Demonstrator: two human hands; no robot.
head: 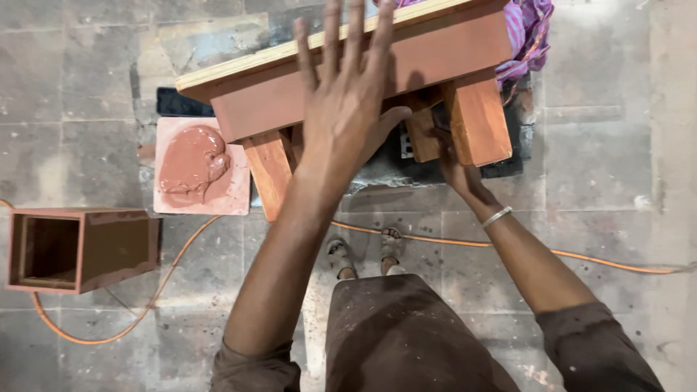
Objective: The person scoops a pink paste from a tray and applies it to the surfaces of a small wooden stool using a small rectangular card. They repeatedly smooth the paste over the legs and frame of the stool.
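Note:
A small wooden stool (443, 51) coated in reddish-brown putty stands in front of me, its pale plywood top edge showing. My left hand (347, 101) lies flat with fingers spread against the stool's front side panel. My right hand (451, 163) reaches under the stool between two legs; its fingers are mostly hidden behind a leg, so what it touches is unclear. A metal bangle (497, 216) circles my right wrist.
A square board (236, 196) with a blob of reddish putty (190, 163) lies on the floor to the left. An open reddish wooden box (80, 248) sits farther left. An orange cable (602, 261) crosses the stone floor. Pink cloth (526, 33) hangs behind the stool.

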